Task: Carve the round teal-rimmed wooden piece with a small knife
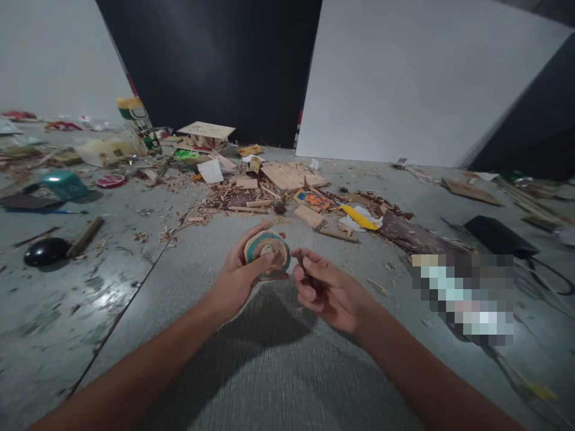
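My left hand (240, 269) is closed round a round wooden disc (282, 251) with a teal band near its rim. The thumb presses on a raised piece at the disc's middle. Just right of the disc, my right hand (330, 284) pinches a small dark brown piece (298, 255), its kind too small to tell. That piece points at the disc's edge; whether they touch I cannot tell. Both hands are above the grey surface (233, 383), over a shadow.
Wood shavings and scraps (251, 197) lie beyond my hands, with a bark-covered branch (404, 233) and a yellow object (359, 217) to the right. On the left are a black rounded object (47, 252), a teal box (64, 185) and a printed bottle (140, 126). A black case (501, 236) sits right.
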